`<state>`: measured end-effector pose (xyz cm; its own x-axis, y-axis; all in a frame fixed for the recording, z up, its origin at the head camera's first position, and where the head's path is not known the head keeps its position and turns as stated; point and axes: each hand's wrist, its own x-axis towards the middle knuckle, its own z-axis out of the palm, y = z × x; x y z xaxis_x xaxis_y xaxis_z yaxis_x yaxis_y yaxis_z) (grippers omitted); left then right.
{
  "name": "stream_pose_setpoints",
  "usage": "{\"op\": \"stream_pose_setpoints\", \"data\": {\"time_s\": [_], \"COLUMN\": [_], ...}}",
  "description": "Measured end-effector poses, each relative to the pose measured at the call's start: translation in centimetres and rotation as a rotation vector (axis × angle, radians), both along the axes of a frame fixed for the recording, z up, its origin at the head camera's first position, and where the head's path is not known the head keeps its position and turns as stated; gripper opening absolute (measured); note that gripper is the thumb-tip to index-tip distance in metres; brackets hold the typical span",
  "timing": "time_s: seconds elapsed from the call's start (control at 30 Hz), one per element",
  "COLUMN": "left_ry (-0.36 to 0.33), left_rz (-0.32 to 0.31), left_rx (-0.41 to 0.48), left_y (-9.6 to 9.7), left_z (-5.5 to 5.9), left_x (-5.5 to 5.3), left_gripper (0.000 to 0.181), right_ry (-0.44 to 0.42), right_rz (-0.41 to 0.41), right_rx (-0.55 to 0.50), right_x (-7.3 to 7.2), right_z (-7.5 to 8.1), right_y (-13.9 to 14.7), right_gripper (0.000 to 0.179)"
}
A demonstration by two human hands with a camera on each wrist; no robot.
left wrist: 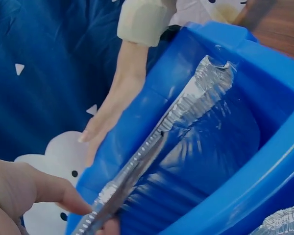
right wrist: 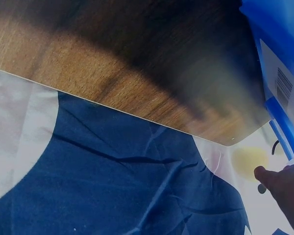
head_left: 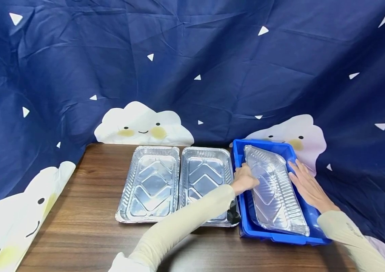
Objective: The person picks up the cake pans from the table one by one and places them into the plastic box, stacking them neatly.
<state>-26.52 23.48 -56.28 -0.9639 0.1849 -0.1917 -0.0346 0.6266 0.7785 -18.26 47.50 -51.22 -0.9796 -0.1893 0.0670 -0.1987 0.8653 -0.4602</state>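
Note:
A foil tray (head_left: 270, 190) stands tilted inside a blue plastic bin (head_left: 251, 232) at the right of the table in the head view. My left hand (head_left: 245, 179) reaches over the bin's left side and grips the tray's edge. In the left wrist view, thumb and a finger pinch the crimped foil rim (left wrist: 148, 145). Along the bin's right wall lies my right hand (head_left: 309, 187), fingers straight and spread, close to the rim. Only part of that hand shows at the lower right of the right wrist view.
Two more foil trays, a left one (head_left: 151, 189) and a right one (head_left: 209, 177), sit side by side on the wooden table (head_left: 77, 211), left of the bin. A dark blue cloth (head_left: 165, 83) with clouds hangs behind. A barcode label (right wrist: 284, 85) marks the bin's outside.

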Motion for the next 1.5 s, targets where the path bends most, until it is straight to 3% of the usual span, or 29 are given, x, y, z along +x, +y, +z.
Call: {"op": "stream_pose_setpoints", "data": {"time_s": [0.13,0.27,0.37,0.6,0.7,0.87,1.17,1.33,1.5], "left_ry": [-0.028,-0.004,0.017,-0.073,-0.053,-0.031,-0.093,-0.074,-0.037], "left_rz": [-0.036,-0.060,-0.061,-0.072,-0.086,-0.121,-0.120,-0.136,-0.154], "left_rx": [0.031,0.027,0.012,0.083,0.120,0.240,0.634,0.703,0.699], "left_y": [-0.2,-0.4,-1.3,-5.9,-7.2,-9.2,-14.2,-17.2,-20.3], "left_z": [-0.5,-0.5,1.8,12.9,14.8,15.1,15.4,15.7,15.7], "left_x": [-0.3,-0.2,1.0,6.3,7.0,6.5,5.2,4.9,4.7], "left_gripper": [0.090,0.078,0.066,0.084,0.084,0.073,0.066,0.064,0.066], "right_ry": [0.004,0.004,0.011,0.024,0.020,0.009,0.009,0.012,0.027], "right_rz": [-0.001,0.000,0.003,0.000,0.000,-0.002,0.000,-0.002,-0.004], "right_rx": [0.004,0.000,-0.003,-0.019,-0.014,-0.012,-0.006,-0.006,0.004], "right_x": [0.0,-0.1,-0.1,0.1,0.1,0.0,0.1,0.2,0.0], "right_z": [-0.1,-0.1,-0.2,-0.2,-0.2,0.0,0.1,-0.1,-0.1], "right_y": [0.0,0.0,0.0,0.2,0.1,0.1,0.1,0.0,-0.1], "right_gripper": [0.063,0.062,0.062,0.062,0.062,0.063,0.063,0.063,0.063]}}
